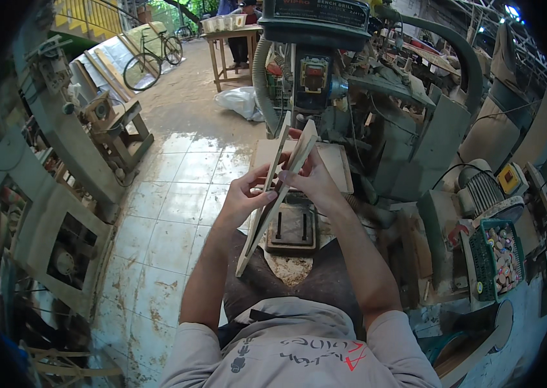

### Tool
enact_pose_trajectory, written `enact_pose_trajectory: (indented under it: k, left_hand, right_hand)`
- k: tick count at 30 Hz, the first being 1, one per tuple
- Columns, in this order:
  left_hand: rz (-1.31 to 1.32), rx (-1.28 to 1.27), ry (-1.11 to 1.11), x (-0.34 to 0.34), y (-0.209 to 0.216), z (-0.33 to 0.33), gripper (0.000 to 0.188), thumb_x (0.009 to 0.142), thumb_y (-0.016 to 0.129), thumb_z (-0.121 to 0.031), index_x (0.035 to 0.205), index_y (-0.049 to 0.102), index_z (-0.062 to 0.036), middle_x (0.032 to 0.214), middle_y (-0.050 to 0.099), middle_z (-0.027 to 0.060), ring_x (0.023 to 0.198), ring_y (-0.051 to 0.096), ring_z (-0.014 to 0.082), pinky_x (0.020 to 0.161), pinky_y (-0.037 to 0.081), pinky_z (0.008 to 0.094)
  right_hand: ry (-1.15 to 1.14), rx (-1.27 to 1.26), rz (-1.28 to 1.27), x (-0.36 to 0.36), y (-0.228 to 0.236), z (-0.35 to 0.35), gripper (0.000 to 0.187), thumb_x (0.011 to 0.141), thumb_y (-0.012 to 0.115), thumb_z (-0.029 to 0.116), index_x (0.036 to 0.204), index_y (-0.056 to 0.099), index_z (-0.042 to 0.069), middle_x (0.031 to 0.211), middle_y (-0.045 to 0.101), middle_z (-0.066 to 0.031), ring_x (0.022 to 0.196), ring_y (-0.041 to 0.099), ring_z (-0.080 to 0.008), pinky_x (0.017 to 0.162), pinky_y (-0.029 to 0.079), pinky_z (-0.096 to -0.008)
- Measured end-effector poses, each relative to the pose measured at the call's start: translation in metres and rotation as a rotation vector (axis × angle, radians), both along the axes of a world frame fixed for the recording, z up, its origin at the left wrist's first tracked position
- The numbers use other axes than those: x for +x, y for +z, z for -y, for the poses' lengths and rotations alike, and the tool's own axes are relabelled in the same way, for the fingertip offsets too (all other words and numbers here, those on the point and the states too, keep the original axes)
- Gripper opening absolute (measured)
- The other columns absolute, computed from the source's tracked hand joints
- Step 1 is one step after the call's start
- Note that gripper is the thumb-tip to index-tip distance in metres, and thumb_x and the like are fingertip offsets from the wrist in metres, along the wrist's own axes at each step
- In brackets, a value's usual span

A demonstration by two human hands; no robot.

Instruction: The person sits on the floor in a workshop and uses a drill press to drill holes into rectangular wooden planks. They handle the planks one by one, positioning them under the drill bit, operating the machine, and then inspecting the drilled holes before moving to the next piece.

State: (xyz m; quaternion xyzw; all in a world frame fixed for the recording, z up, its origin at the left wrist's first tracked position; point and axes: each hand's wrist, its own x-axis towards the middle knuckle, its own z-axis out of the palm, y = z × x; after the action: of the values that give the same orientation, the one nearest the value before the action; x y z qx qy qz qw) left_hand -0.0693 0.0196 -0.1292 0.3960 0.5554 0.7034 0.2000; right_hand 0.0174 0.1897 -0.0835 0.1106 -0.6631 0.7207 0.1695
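Note:
Two long, narrow wooden boards stand tilted on edge in front of my body, apart at the far end and meeting toward my lap. My left hand (251,194) is closed on the left wooden board (279,147), thumb on the near side. On the other side, my right hand (315,184) grips the right wooden board (301,150), its fingers partly hidden behind the wood. Beyond and below the boards is a bench drill (312,71) with a wooden work surface (335,161). Its slotted metal base (292,229) sits between my knees.
A grey motor (480,184) and a green basket (480,268) of small colourful pieces are at the right. Dusty machines (73,252) line the left. A bicycle (150,61), a wooden table (222,39) and another person (246,13) are farther back.

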Motion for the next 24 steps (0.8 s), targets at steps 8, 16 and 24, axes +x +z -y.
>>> enact_pose_trajectory:
  k: [8,16,24]
  left_hand:
    - [-0.033,0.042,0.0,-0.005,-0.004,-0.001,0.066,0.079,0.074,-0.012,0.138,0.045,-0.0003,0.111,0.062,0.0118,0.1,0.061,0.0159,0.084,0.054,0.0298]
    - [-0.012,0.004,0.104,-0.021,-0.012,0.015,0.052,0.082,0.069,-0.019,0.129,0.054,-0.0001,0.11,0.063,0.0082,0.099,0.059,0.0146,0.084,0.05,0.0291]
    - [-0.011,0.132,0.167,-0.025,-0.007,0.028,0.045,0.092,0.052,-0.029,0.121,0.057,0.0049,0.119,0.06,0.0147,0.104,0.058,0.0203,0.087,0.052,0.0353]
  right_hand:
    - [-0.032,0.057,-0.003,-0.004,-0.005,-0.004,0.082,0.078,0.072,0.004,0.144,0.027,0.02,0.11,0.057,-0.008,0.091,0.057,-0.0119,0.078,0.049,-0.0281]
    - [0.002,0.003,-0.01,0.001,-0.006,-0.012,0.075,0.08,0.067,0.004,0.143,0.028,0.016,0.124,0.056,-0.0113,0.103,0.053,-0.0126,0.087,0.047,-0.0314]
    - [-0.033,-0.11,0.071,0.042,-0.02,-0.037,0.075,0.082,0.062,0.005,0.146,0.023,0.007,0.127,0.053,-0.0156,0.11,0.055,-0.0199,0.092,0.046,-0.0335]
